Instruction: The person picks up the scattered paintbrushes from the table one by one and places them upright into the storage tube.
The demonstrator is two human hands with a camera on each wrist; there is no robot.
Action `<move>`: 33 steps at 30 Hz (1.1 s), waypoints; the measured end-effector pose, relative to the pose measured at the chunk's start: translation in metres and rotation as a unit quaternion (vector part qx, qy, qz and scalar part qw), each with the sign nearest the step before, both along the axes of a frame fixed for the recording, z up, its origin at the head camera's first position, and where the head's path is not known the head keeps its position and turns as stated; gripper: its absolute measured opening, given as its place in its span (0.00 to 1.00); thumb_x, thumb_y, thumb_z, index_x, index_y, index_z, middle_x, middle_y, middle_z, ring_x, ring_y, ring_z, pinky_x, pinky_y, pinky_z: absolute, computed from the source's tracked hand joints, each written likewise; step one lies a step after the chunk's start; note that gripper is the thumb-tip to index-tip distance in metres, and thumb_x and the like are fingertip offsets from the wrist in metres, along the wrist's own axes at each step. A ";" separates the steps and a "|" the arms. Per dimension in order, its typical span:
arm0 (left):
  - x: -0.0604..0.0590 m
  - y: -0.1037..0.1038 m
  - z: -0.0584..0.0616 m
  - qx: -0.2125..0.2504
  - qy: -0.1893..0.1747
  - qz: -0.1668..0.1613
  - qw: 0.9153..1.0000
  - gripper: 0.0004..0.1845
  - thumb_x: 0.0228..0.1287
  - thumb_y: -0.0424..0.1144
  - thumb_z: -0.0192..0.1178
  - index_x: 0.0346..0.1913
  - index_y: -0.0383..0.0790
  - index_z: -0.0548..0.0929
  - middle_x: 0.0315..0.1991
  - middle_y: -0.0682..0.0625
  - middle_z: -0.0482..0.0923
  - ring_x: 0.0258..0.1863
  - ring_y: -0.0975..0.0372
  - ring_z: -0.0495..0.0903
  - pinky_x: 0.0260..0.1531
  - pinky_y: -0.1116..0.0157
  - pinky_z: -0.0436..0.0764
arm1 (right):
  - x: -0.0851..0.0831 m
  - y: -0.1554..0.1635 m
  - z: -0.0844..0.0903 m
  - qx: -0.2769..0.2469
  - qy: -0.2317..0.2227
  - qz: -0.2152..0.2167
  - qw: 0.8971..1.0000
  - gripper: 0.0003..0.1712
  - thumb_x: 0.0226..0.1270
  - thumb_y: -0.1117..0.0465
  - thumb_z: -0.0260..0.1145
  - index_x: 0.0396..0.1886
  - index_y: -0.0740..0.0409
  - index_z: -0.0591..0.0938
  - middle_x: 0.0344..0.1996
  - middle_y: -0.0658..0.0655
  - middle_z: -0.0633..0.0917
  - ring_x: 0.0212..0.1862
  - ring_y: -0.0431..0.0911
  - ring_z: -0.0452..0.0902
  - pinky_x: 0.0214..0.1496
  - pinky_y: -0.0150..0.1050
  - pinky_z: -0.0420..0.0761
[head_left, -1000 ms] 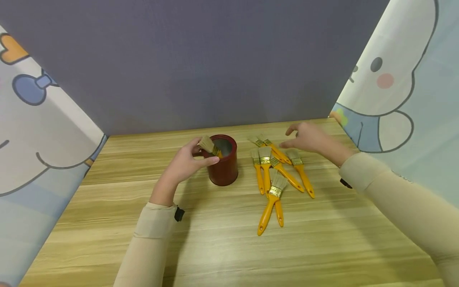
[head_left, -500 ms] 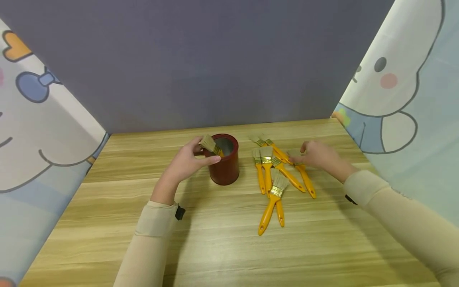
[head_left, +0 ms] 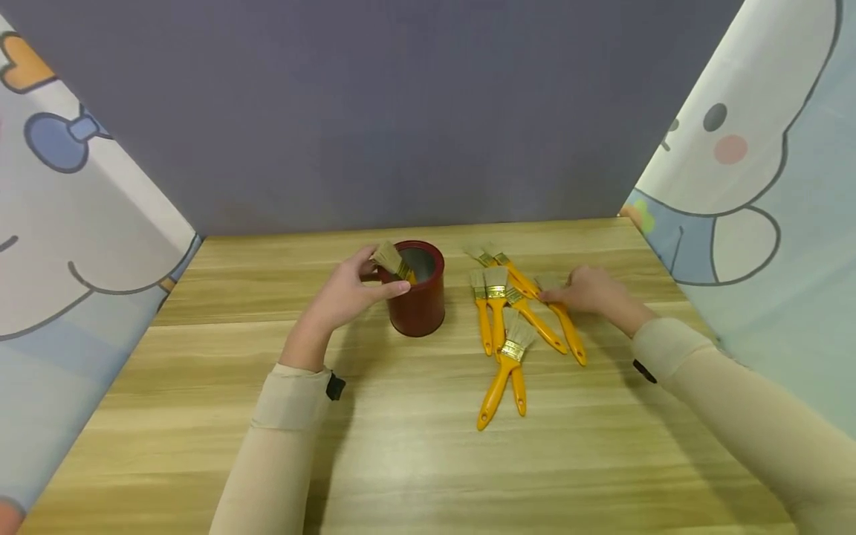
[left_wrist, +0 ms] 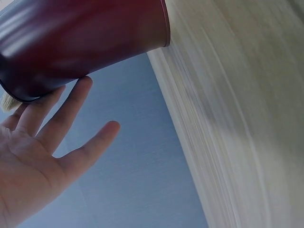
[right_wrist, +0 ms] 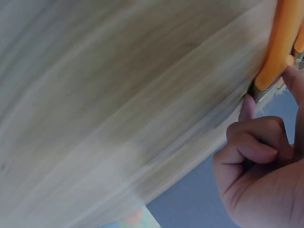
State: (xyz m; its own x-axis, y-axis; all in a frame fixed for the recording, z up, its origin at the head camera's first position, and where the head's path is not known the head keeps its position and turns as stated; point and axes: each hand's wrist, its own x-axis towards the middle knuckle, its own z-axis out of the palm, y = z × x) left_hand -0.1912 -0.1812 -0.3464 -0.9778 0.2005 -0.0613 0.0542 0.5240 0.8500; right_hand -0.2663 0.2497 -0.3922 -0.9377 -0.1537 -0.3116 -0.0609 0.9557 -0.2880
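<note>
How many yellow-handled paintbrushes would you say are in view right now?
8: one stands in the red can by the left hand, seven lie in the pile on the table; the right hand pinches the rightmost. More may be hidden.

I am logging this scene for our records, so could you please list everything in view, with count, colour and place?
pot: one, dark red, upright on the table left of centre.
brush in the pot: one, pale bristles and yellow handle, leaning on the pot's rim under the left hand's fingers.
loose brushes: about seven, yellow handles with pale bristles, lying in an overlapping cluster to the right of the pot.
table: one, light wood grain, across the foreground.
back panel: one, grey-purple, behind the table.
side curtains: two, white and pale blue with cartoon prints, left and right.
left hand: one, touching the pot's rim and the brush there.
right hand: one, pinching the rightmost brush near its ferrule.
</note>
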 end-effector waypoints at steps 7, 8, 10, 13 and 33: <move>-0.004 0.000 -0.004 -0.004 -0.012 -0.004 1.000 0.47 0.61 0.63 0.76 0.79 0.56 0.68 0.68 0.46 0.81 0.71 0.51 0.78 0.72 0.41 0.76 | -0.004 0.000 0.007 -0.021 -0.012 0.002 1.000 0.35 0.68 0.36 0.69 0.11 0.45 0.63 0.12 0.44 0.57 0.20 0.39 0.49 0.23 0.34 0.58; -0.003 0.000 -0.005 -0.005 -0.014 -0.005 1.000 0.47 0.61 0.63 0.76 0.80 0.56 0.68 0.68 0.46 0.81 0.71 0.51 0.78 0.71 0.42 0.76 | -0.003 -0.001 0.011 -0.029 -0.008 0.008 1.000 0.35 0.68 0.38 0.70 0.10 0.45 0.63 0.11 0.43 0.56 0.19 0.38 0.48 0.22 0.34 0.57; -0.003 -0.001 -0.007 -0.003 -0.012 -0.004 1.000 0.47 0.61 0.63 0.76 0.79 0.56 0.68 0.67 0.47 0.82 0.70 0.51 0.79 0.70 0.42 0.77 | -0.003 -0.003 0.025 -0.038 0.003 0.026 0.999 0.35 0.68 0.39 0.70 0.08 0.44 0.63 0.09 0.41 0.57 0.18 0.37 0.47 0.22 0.33 0.56; -0.002 -0.003 -0.009 0.001 -0.007 -0.002 1.000 0.46 0.61 0.63 0.76 0.79 0.56 0.68 0.66 0.47 0.82 0.69 0.52 0.80 0.69 0.42 0.78 | -0.003 -0.012 0.058 -0.051 0.028 0.052 0.997 0.31 0.67 0.41 0.72 0.11 0.49 0.71 0.10 0.43 0.63 0.19 0.38 0.51 0.23 0.34 0.58; 0.002 -0.002 -0.009 0.004 -0.006 0.002 1.000 0.47 0.63 0.61 0.76 0.81 0.56 0.66 0.67 0.46 0.81 0.70 0.50 0.79 0.69 0.41 0.78 | 0.004 -0.108 0.221 -0.190 0.141 0.100 0.966 0.28 0.63 0.34 0.76 0.58 0.40 0.90 0.12 0.42 0.64 0.25 0.44 0.59 0.45 0.46 0.66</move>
